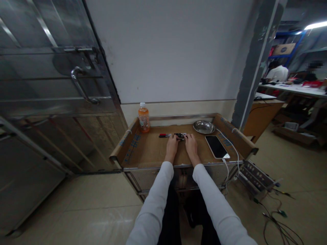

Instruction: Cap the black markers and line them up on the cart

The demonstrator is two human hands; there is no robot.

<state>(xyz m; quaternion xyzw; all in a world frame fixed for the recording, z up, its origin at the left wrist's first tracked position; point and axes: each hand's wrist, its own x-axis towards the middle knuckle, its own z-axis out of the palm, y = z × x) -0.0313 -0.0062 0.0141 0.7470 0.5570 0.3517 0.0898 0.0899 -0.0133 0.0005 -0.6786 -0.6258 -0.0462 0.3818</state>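
Both hands are close together at the middle of the cardboard-lined cart top (150, 153). My left hand (172, 146) is closed, its fingertips on a small bunch of pens (181, 134) lying crosswise. From the other side, my right hand (191, 146) is closed on the right end of the same bunch. A pen with red and black parts (164, 135) sticks out to the left of my left hand. The fingers partly hide the pens, so their exact number cannot be told.
A bottle of orange drink (144, 118) stands at the back left. On the right are a shallow metal dish (203, 127) and a phone (217, 147) with a white cable (236, 149). Raised cardboard sides edge the cart. A metal box (257, 178) and cables lie on the floor.
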